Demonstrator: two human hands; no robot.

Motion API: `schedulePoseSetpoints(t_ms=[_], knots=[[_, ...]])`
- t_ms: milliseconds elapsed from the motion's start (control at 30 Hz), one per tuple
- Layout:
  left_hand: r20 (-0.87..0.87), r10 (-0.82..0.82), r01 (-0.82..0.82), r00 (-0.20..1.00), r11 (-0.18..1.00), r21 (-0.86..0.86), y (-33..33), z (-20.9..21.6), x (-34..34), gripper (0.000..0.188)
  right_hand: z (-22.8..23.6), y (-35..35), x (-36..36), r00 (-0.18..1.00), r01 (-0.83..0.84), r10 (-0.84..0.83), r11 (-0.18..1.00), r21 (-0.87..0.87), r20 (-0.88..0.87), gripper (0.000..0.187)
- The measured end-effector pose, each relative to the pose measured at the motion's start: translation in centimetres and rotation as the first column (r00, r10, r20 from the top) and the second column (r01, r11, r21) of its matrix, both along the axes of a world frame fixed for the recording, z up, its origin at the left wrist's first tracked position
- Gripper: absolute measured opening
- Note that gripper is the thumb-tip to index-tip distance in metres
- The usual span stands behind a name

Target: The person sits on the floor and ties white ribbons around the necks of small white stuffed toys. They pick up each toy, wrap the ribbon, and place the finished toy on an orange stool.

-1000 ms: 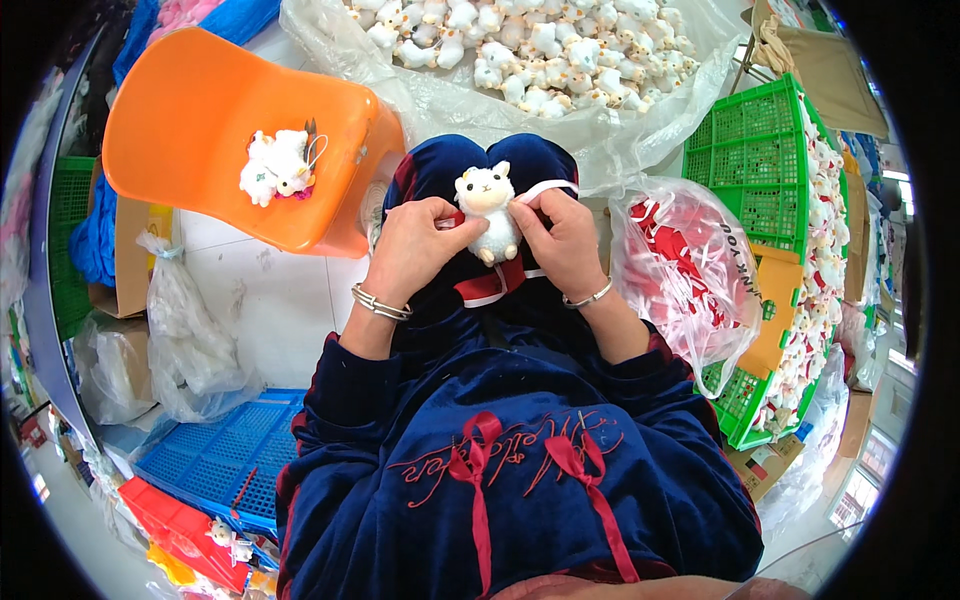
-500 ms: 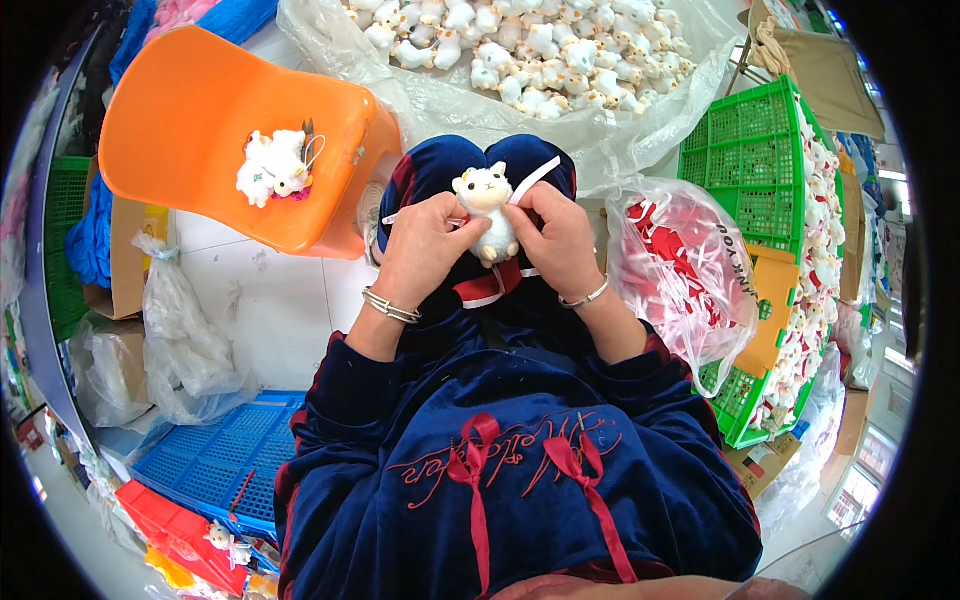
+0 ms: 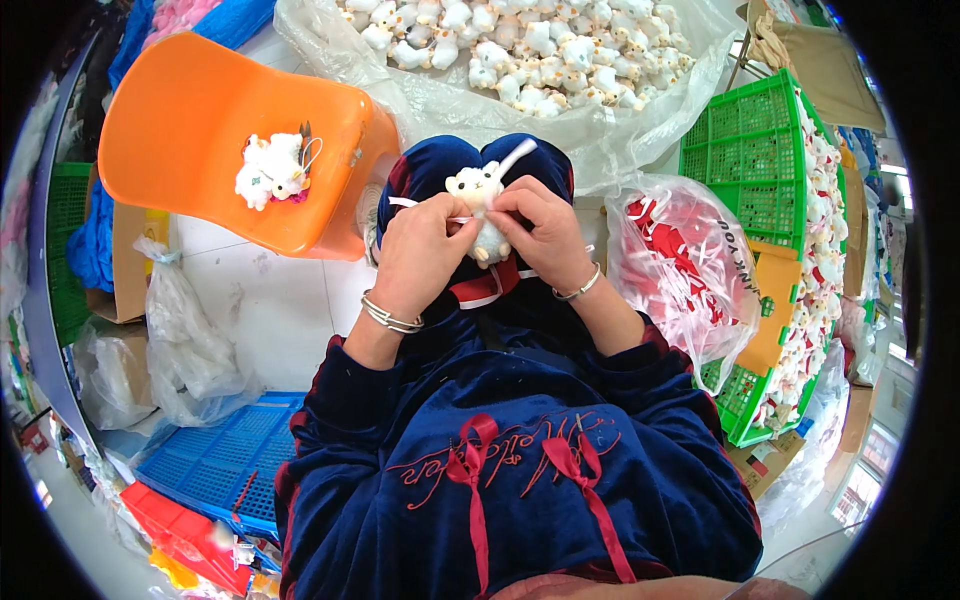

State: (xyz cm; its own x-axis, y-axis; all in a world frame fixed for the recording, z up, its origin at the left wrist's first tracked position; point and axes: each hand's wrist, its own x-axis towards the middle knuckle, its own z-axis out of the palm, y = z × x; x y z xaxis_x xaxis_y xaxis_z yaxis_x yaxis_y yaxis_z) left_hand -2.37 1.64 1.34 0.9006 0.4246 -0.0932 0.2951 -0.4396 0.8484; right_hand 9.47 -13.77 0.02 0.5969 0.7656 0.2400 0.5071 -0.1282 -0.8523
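A small white plush toy (image 3: 487, 240) with dark eyes and pointed ears is held upright above my lap. My left hand (image 3: 422, 242) is closed at its side, the thumb pressed near its neck. A white ribbon (image 3: 516, 157) runs across the neck; one end sticks up past my right hand (image 3: 548, 228), which pinches it against the toy's chest. The other end pokes out beyond my left fingers. Part of the ribbon is hidden by my fingers. Below the toy, a red piece with white edging (image 3: 478, 290) lies on my lap.
Ahead lies a clear plastic sheet (image 3: 420, 110) heaped with white plush toys (image 3: 580, 55). An orange chair (image 3: 190, 150) at left bears more plush toys (image 3: 270, 170). At right are a bag of red, white-edged pieces (image 3: 680, 270) and green crates (image 3: 740, 160). A blue crate (image 3: 225, 450) sits lower left.
My right hand has shifted left, closer to my left hand, in front of the toy's chest. The raised ribbon end has moved slightly left and up. The toy has tilted a little.
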Motion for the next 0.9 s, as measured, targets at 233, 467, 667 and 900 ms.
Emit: schedulePoseSetpoints(t_ms=[233, 467, 667, 900], knots=[[-0.031, -0.087, 0.078, 0.996, 0.970, -0.231, 1.2, 0.4, -0.5, 0.018, -0.1, 0.0, 0.6, 0.985, -0.121, 0.123, 0.992, 0.025, -0.118, 0.009], [0.033, 0.096, -0.077, 0.995, 0.926, -0.371, -0.3, -0.6, 0.3, 0.016, -0.8, -0.6, 1.2, 0.927, -0.121, 0.141, 0.990, 0.078, -0.348, 0.007], [0.112, 0.204, -0.172, 0.973, 0.954, -0.247, -1.6, -1.1, 1.1, 0.016, -0.8, -0.9, 1.8, 0.862, -0.160, 0.190, 0.982, 0.104, -0.470, 0.008], [0.087, 0.274, -0.205, 0.958, 0.863, -0.462, -1.1, -2.1, 2.1, 0.038, -0.6, -1.2, 1.8, 0.940, -0.265, 0.281, 0.958, 0.106, -0.195, 0.013]])
